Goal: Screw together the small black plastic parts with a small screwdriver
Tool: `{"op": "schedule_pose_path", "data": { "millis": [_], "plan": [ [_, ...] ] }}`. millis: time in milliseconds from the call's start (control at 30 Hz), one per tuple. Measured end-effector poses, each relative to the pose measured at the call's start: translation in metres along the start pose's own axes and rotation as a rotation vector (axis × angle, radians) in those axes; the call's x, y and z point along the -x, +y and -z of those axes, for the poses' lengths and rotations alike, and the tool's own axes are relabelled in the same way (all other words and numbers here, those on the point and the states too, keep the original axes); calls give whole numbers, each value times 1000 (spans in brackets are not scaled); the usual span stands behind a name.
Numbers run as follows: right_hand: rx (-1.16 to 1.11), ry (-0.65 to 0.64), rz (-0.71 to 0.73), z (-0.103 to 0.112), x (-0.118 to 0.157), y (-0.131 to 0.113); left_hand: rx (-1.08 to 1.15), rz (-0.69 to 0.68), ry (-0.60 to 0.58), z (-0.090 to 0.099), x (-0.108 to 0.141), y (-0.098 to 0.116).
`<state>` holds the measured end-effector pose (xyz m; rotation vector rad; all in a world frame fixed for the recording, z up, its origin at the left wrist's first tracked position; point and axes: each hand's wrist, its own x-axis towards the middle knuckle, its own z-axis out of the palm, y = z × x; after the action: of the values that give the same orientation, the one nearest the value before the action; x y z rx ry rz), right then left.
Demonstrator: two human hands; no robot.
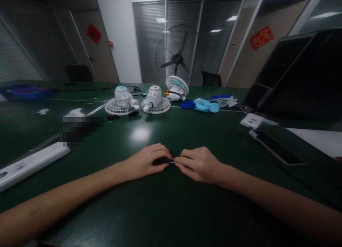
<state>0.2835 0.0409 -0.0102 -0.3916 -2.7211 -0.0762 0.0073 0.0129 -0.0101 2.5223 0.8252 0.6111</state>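
Note:
Low over the green tabletop, my two hands meet fingertip to fingertip. My left hand is closed in a pinch around a small black piece, most of it covered by my fingers; its exact kind cannot be made out. From my right hand, also closed in a pinch, a thin shiny metal-like tip sticks out toward the black piece. Whether the tip enters it or only touches it is too small to tell.
Beyond my hands lie two white fan heads, grilles down, and a third small fan. Light-blue fan blades are behind right. A white power strip lies left; a phone and a dark monitor are right.

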Motion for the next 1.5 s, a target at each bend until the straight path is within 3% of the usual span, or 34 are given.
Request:
{"op": "schedule_pose_path", "data": {
  "millis": [233, 533, 733, 1000, 1500],
  "plan": [
    [-65, 35, 0, 2, 1, 0, -64, 14, 17, -2, 1, -5],
    [-72, 87, -122, -5, 2, 4, -141, 6, -6, 2, -1, 4],
    [-88, 50, -134, -4, 3, 3, -118, 101, 26, 3, -2, 4],
    [-72, 57, -214, -4, -1, 2, -115, 90, 12, 3, -2, 4],
    [-75, 25, -232, -4, 0, 3, -9, 157, 41, -1, 4, -5]
  ]
}}
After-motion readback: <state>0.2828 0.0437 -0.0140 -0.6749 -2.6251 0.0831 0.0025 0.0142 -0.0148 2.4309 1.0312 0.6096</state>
